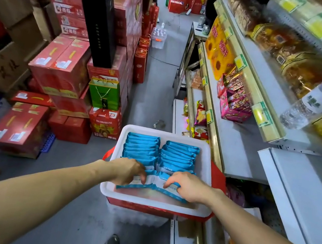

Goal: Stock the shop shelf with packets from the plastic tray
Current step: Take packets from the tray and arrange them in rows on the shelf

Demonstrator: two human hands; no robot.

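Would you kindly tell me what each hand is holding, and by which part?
The left hand grips the nearest blue-and-white packets in the white plastic tray by their top edges; the right hand does likewise.

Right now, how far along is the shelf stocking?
Barely begun: the shelf shows none of the blue packets. In hand: left grip and right grip hold the nearest ones in the white plastic tray. Left: two nearly full rows to shelve.
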